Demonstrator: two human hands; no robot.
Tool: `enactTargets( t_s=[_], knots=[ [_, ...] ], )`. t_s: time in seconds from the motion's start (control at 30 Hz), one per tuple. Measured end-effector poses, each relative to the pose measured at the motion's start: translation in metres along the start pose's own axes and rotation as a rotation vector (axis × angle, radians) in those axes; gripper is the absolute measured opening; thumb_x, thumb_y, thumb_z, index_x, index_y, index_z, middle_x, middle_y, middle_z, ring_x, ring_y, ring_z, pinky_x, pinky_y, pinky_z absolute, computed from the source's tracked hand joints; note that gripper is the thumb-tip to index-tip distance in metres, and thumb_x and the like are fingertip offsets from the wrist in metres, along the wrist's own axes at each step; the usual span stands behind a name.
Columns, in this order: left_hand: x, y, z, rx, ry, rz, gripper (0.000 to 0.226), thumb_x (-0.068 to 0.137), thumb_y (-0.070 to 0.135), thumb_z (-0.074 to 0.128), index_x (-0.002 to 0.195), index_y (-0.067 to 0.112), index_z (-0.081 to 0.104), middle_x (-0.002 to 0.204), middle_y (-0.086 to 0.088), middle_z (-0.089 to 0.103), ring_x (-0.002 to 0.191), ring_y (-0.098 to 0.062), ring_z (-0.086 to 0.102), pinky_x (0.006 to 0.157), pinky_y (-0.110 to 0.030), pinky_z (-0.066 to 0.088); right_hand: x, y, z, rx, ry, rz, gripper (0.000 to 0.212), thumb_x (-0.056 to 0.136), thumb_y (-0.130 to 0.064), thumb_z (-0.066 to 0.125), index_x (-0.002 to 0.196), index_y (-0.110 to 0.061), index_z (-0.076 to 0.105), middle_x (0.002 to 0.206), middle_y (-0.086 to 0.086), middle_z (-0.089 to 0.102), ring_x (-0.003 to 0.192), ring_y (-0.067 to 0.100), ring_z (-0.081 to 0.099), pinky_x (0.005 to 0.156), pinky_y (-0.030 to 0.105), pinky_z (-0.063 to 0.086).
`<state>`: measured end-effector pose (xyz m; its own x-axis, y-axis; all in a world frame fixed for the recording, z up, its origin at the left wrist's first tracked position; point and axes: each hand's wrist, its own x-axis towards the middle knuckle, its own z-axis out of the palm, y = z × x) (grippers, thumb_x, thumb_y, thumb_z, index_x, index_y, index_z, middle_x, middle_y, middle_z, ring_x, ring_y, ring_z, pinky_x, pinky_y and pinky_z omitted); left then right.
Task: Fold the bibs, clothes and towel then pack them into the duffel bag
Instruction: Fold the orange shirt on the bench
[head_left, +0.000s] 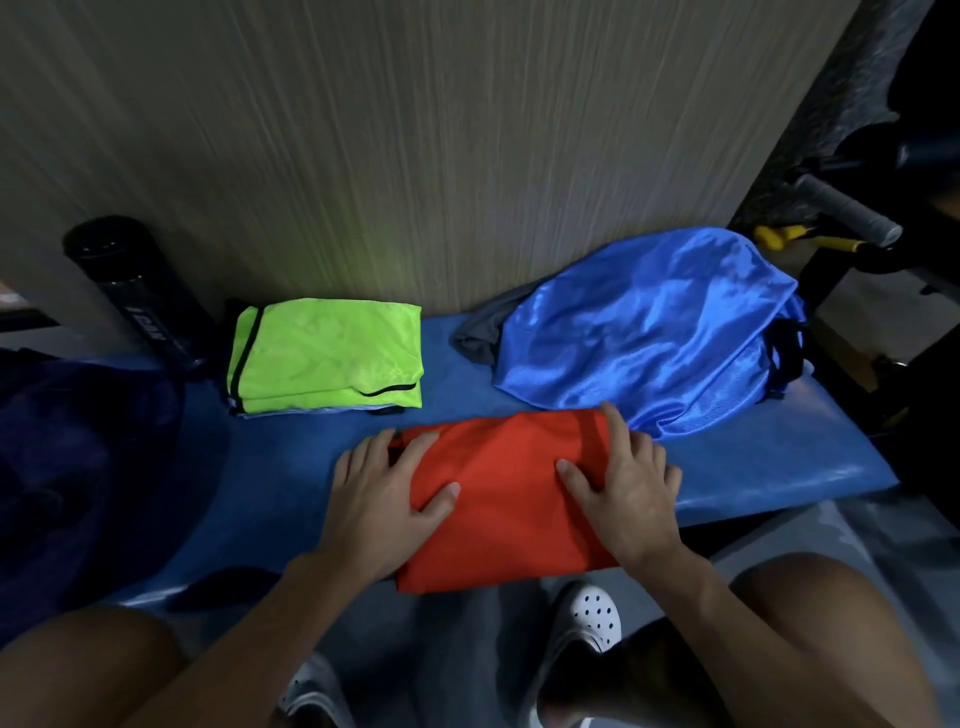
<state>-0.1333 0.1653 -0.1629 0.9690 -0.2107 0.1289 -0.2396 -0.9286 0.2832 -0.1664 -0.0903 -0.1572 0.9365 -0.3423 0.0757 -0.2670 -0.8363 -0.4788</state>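
Orange bib (511, 499), folded to a rough rectangle, lies flat on the blue bench (779, 467) at its near edge, with the near end overhanging slightly. Left hand (387, 488) rests palm-down on the left side of the orange bib, fingers spread and extended, thumb laid across the fabric; nothing is gripped. Right hand (626, 478) rests palm-down on the right side, fingers spread and extended, fingertips reaching the far right corner; nothing is gripped.

Green bib (327, 353), folded, sits at the back of the bench near the wall (415, 130), on top of a thin stack of other folded pieces whose pale edges show beneath it. It is apart from the orange bib.

Blue cloth (649, 327), shiny and unfolded, lies heaped at the right of the bench, touching the far right corner of the orange bib. Grey cloth (478, 332) protrudes from under its left side.

Black bottle (140, 296) leans against the wall left of the green bib. Dark bag (78, 467) occupies the left end of the bench; its opening cannot be made out.

White shoes (592, 618) are visible on the floor below the bench.
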Motion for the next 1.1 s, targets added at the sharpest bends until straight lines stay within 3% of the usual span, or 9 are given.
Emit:
enactTargets(
  t_s=[0.17,0.3,0.37,0.43,0.57,0.7,0.93,1.0,1.1],
  knots=[
    [-0.001,0.001,0.005,-0.208,-0.008,-0.005,0.080,0.073,0.073,0.048,0.141,0.031,0.052,0.130,-0.001,0.051,0.129,-0.021,0.045,0.119,-0.040,0.019,0.001,-0.004,0.000,0.121,-0.009,0.012,0.094,0.081,-0.046,0.072,0.154,-0.032,0.013,0.127,0.007,0.052,0.123,0.028,0.041,0.103,0.047,0.025],
    [-0.004,0.005,0.007,-0.392,-0.025,-0.025,0.091,0.068,0.068,0.057,0.147,0.025,0.045,0.139,0.006,0.041,0.132,-0.020,0.041,0.116,-0.038,0.031,0.001,0.000,0.004,0.406,0.039,-0.099,0.095,0.079,-0.012,0.076,0.153,-0.029,0.019,0.139,-0.009,0.041,0.135,0.020,0.040,0.113,0.038,0.028],
    [-0.006,0.008,0.003,-0.478,-0.033,-0.006,0.094,0.068,0.062,0.064,0.150,0.024,0.040,0.139,0.013,0.033,0.134,-0.009,0.037,0.116,-0.022,0.028,0.000,0.002,0.004,0.492,0.069,-0.159,0.095,0.078,0.001,0.072,0.153,-0.025,0.020,0.144,-0.011,0.035,0.137,0.015,0.038,0.114,0.020,0.025],
    [-0.009,0.010,-0.003,-0.531,-0.039,0.021,0.095,0.071,0.048,0.077,0.153,0.022,0.035,0.137,0.020,0.025,0.131,0.009,0.030,0.108,-0.003,0.019,0.000,0.003,0.003,0.495,0.076,-0.180,0.092,0.080,0.005,0.069,0.153,-0.025,0.021,0.151,-0.006,0.036,0.138,0.013,0.037,0.114,0.020,0.028],
    [-0.014,0.012,-0.010,-0.563,-0.010,0.043,0.095,0.075,0.026,0.083,0.154,0.024,0.029,0.130,0.033,0.016,0.125,0.030,0.017,0.103,0.003,0.014,-0.002,-0.001,-0.004,0.442,0.068,-0.218,0.084,0.087,0.003,0.062,0.149,-0.035,0.020,0.150,-0.008,0.036,0.138,0.014,0.039,0.107,0.009,0.026],
    [-0.014,0.012,-0.018,-0.628,0.041,0.011,0.093,0.076,0.021,0.082,0.153,0.023,0.031,0.136,0.022,0.022,0.127,0.020,0.026,0.106,0.000,0.017,-0.001,-0.014,-0.016,0.411,0.088,-0.227,0.080,0.088,0.001,0.063,0.152,-0.027,0.024,0.149,0.004,0.043,0.134,0.019,0.043,0.106,0.023,0.033],
    [0.030,-0.026,-0.076,-0.652,0.119,-0.007,0.088,0.074,0.020,0.086,0.149,0.024,0.039,0.133,0.013,0.031,0.115,0.028,0.029,0.104,0.000,0.024,0.029,-0.080,-0.026,0.536,0.080,-0.223,0.086,0.086,0.000,0.066,0.151,-0.034,0.021,0.135,0.013,0.053,0.126,0.026,0.050,0.106,0.032,0.037],
    [0.051,-0.048,-0.102,-0.604,0.113,-0.004,0.090,0.071,0.027,0.086,0.148,0.021,0.042,0.133,0.009,0.031,0.116,0.017,0.036,0.105,-0.004,0.027,0.046,-0.107,-0.018,0.587,0.084,-0.222,0.089,0.084,0.000,0.068,0.148,-0.038,0.020,0.134,0.015,0.054,0.123,0.032,0.054,0.108,0.046,0.040],
    [0.085,-0.083,-0.137,-0.487,0.111,0.024,0.095,0.067,0.037,0.082,0.149,0.013,0.041,0.135,0.002,0.031,0.128,-0.004,0.035,0.105,0.000,0.019,0.074,-0.152,-0.006,0.642,0.101,-0.245,0.088,0.081,0.000,0.070,0.149,-0.027,0.022,0.132,0.014,0.054,0.121,0.032,0.054,0.106,0.048,0.041]
  ],
)
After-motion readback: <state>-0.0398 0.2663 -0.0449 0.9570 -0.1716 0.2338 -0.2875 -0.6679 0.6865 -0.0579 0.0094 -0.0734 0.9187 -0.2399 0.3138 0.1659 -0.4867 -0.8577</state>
